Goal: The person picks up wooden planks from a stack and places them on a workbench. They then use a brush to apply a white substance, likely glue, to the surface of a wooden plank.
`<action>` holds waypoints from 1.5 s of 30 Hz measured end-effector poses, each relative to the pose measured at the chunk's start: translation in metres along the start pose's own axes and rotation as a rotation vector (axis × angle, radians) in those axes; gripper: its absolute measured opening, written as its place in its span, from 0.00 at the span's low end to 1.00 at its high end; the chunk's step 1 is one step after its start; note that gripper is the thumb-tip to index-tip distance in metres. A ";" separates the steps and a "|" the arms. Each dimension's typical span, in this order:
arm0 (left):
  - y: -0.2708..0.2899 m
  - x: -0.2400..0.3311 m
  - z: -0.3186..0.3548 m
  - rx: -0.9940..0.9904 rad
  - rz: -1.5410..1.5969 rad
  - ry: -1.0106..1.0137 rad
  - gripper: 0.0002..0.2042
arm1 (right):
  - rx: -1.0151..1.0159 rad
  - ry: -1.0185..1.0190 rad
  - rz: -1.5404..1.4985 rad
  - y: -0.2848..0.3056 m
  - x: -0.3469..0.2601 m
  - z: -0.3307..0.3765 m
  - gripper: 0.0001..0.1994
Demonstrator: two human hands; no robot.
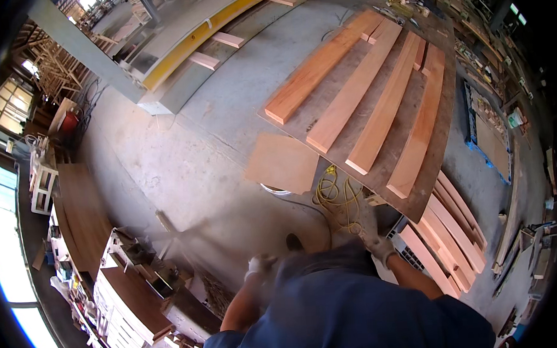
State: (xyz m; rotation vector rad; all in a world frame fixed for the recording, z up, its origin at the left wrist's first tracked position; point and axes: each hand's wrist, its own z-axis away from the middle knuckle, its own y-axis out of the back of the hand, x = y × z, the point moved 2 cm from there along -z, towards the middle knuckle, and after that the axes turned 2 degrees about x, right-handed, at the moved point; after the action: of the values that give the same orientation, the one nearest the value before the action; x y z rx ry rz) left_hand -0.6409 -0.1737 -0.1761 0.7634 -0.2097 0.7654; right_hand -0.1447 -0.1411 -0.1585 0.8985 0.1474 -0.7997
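Observation:
My left hand (pixel 260 265), in a pale glove, hangs beside my body over the concrete floor. Its fingers look curled, and I see nothing in them. My right hand (pixel 381 248), also gloved, is low on my other side, between a coiled yellow cord (pixel 334 193) and a stack of reddish planks (pixel 443 244). The right fingers are small and partly hidden, so their hold is unclear. Beyond that hand, several long wooden boards lie spaced apart on a brown tabletop (pixel 366 112); one broad board (pixel 326 64) runs along its left side.
A flat brown sheet (pixel 284 162) sits by the table's near left corner. A dark cable (pixel 321 216) trails across the floor. To the left stand a blurred cross-shaped thing (pixel 176 233) and a cluttered bench (pixel 131 301). A yellow-edged machine (pixel 190 46) and a post (pixel 86 52) are farther off.

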 end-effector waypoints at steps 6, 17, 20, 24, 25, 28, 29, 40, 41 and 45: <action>-0.012 -0.088 -0.046 0.177 -0.210 0.024 0.30 | 0.050 0.481 -0.061 0.010 -0.208 -0.003 0.21; 0.018 -0.154 -0.069 0.350 -0.269 -0.190 0.21 | 0.255 0.872 0.002 0.006 -0.413 -0.110 0.23; 0.078 -0.110 -0.071 0.460 0.238 0.241 0.21 | 0.269 0.735 0.110 0.018 -0.459 -0.125 0.30; 0.143 -0.117 -0.100 0.398 0.015 0.053 0.22 | 0.343 0.585 0.159 0.019 -0.513 -0.169 0.41; 0.171 -0.069 -0.089 0.347 0.199 0.171 0.21 | 0.322 0.501 0.152 0.014 -0.519 -0.190 0.48; 0.220 -0.081 -0.127 0.282 0.207 0.159 0.17 | 0.465 0.333 0.226 0.001 -0.542 -0.238 0.57; 0.238 -0.074 -0.131 0.257 0.310 0.169 0.17 | 0.459 0.291 0.205 0.002 -0.551 -0.253 0.60; 0.454 -0.219 -0.299 0.062 0.606 0.320 0.09 | 0.560 -0.321 0.097 0.001 -0.623 -0.271 0.52; 0.473 -0.215 -0.300 0.119 0.647 0.319 0.08 | 0.558 -0.350 0.069 0.003 -0.627 -0.267 0.51; 0.517 -0.238 -0.359 0.034 0.656 0.363 0.10 | 0.589 -0.355 0.084 0.002 -0.623 -0.259 0.51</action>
State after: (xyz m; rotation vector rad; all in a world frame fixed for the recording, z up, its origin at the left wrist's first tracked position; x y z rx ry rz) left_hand -1.2032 0.1878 -0.2544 0.5713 -0.1151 1.5155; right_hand -0.5313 0.4012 -0.0527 1.2840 -0.4577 -0.9282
